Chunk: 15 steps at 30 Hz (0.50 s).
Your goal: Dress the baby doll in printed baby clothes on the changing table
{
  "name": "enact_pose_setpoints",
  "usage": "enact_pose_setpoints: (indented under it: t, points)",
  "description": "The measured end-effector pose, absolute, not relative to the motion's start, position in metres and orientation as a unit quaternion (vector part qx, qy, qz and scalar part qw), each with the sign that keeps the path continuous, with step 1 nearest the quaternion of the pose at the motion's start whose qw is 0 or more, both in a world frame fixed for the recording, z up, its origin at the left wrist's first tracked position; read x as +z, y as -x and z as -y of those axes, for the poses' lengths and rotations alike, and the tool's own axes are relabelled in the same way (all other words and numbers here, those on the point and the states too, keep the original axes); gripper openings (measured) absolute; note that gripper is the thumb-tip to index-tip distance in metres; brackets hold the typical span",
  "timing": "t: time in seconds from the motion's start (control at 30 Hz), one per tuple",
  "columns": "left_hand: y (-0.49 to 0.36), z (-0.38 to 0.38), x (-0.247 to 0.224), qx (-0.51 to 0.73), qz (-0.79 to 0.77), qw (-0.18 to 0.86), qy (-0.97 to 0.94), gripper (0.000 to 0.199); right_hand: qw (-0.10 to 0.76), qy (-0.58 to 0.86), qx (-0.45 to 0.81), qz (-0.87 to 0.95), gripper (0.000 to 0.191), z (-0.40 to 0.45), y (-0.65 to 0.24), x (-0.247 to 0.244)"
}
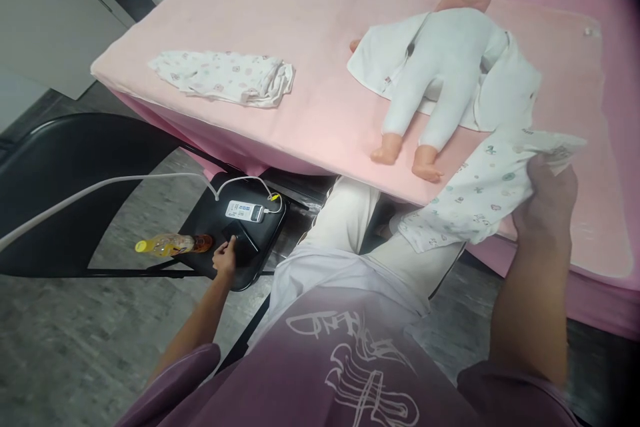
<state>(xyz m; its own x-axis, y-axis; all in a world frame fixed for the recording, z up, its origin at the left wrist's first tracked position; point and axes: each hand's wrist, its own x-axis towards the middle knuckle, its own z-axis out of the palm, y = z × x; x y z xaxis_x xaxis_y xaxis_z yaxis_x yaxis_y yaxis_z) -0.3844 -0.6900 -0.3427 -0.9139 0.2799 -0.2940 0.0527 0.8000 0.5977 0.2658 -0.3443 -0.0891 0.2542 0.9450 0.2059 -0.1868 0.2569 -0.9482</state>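
Observation:
My left hand (pixel 225 258) is closed at the edge of a dark, flat phone-like object (pixel 244 244) on the black chair seat (pixel 200 215). My right hand (pixel 545 197) grips a white patterned cloth (pixel 483 190), which hangs over the table's front edge and my lap. Beyond it on the pink table (pixel 320 80) lies a baby doll (pixel 445 60) in white clothing, its bare feet toward me. Its head is largely hidden by folded skin-coloured material at the far end. A folded printed cloth (pixel 225 77) rests on the table's left part.
On the chair seat are a white device (pixel 245 211) with a cable (pixel 125 179) plugged in, and a yellow-capped bottle (pixel 173 245) lying on its side. The black chair back (pixel 65 193) stands left of the table. My legs are under the table's front edge.

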Motion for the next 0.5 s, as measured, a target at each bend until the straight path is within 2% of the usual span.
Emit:
enact_pose_setpoints:
  t: [0.3,0.4,0.5]
  points:
    - [0.362,0.724,-0.347,0.311,-0.917,0.217,-0.126,0.1,0.68,0.434,0.43,0.404,0.046,0.341,-0.266,-0.09]
    - [0.362,0.727,-0.349,0.319,-0.914,0.222,-0.121,0.1,0.681,0.434,0.429,0.404,0.046,0.341,-0.266,-0.091]
    - [0.365,0.727,-0.351,0.331,-0.911,0.219,-0.109,0.091,0.674,0.424,0.428,0.427,0.05,0.342,-0.266,-0.09]
